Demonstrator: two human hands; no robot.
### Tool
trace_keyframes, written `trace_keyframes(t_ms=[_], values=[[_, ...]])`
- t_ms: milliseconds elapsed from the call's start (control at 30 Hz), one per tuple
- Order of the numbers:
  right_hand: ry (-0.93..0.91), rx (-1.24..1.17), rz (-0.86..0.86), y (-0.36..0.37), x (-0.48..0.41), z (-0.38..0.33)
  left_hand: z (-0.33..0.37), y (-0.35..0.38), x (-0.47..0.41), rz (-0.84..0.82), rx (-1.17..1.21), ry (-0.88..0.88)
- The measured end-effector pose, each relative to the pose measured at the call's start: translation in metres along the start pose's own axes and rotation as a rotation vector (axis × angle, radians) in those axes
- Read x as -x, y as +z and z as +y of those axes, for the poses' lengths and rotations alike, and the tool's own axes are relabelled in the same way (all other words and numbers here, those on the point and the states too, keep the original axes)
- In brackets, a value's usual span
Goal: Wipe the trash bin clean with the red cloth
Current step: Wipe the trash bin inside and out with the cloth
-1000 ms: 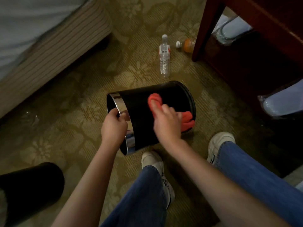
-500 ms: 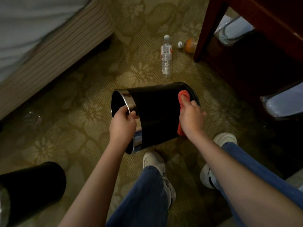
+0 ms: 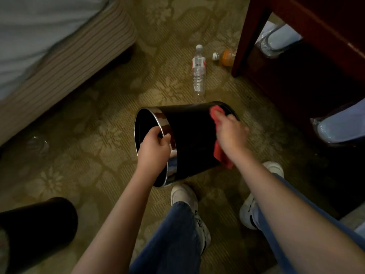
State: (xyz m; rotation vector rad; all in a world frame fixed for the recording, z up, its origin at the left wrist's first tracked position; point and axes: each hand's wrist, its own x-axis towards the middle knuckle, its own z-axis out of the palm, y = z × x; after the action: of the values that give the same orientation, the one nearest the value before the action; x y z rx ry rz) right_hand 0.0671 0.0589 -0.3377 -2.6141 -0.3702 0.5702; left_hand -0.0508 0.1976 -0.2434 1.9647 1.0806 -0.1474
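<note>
Striped bed base [image 3: 65,62] upper left; second black bin [image 3: 37,230] lower left on patterned carpet [image 3: 88,155]. Trash bin [image 3: 191,139] at centre, tipped on side, mouth facing left, just ahead of white shoes [image 3: 183,196]. Left hand [image 3: 154,149] clenched round chrome rim, fingers inside, thumb outside. Right hand [image 3: 232,135] on bin wall near base end, fingers laid fairly flat, pressing red cloth [image 3: 216,113] against black side; cloth tail hangs under wrist. Water bottle [image 3: 198,74] and orange bottle [image 3: 225,57] lie beyond bin. Dark wooden furniture [image 3: 296,26] at right.
</note>
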Motion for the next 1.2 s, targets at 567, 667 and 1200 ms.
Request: trace_keyframes(t_ms=[567,667,1200], values=[[-0.071,-0.228,0.38,0.032,0.05,-0.016,0.047,0.003,-0.028,0.051,0.08,0.058],[-0.044,-0.207,0.338,0.026,0.041,-0.018,0.03,-0.002,-0.012,-0.06,-0.09,0.094],[0.004,-0.265,0.269,0.01,0.03,-0.005,0.016,0.018,0.014,-0.092,-0.246,0.168]])
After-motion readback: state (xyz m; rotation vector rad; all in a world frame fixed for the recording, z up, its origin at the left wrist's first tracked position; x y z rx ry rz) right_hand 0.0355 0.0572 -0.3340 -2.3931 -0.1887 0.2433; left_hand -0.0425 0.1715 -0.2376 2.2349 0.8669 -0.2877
